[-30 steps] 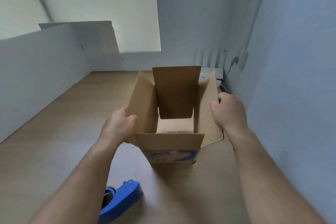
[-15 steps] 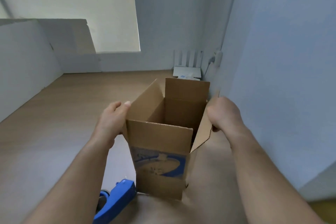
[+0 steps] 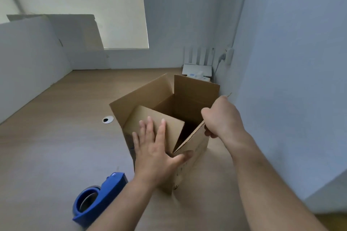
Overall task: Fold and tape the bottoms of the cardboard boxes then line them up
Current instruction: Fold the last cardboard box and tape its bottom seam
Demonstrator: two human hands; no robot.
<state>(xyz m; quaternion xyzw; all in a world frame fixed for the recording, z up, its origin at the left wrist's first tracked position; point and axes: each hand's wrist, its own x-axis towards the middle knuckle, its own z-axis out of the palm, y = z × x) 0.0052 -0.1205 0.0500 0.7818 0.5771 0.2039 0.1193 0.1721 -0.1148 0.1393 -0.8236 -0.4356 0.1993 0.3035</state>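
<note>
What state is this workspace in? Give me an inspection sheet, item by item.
Surface: wooden desktop, with a cable grommet.
Job's things: cardboard box standing, flaps open, near flap tilted inward; blue tape dispenser lying beside it, untouched.
Clutter: white router in the far corner.
Hands: left hand flat on the near flap; right hand grips the right flap.
Cables: white cable from wall plug towards the router.
Surroundings: white partition left, blue-grey wall right.

There is one cardboard box point(image 3: 146, 95) and one blue tape dispenser point(image 3: 99, 197). Two hands are visible: one left hand point(image 3: 155, 155), one right hand point(image 3: 223, 118). The tabletop point(image 3: 56, 118) has one round cable hole point(image 3: 108, 119). One white device point(image 3: 197, 70) stands far behind.
</note>
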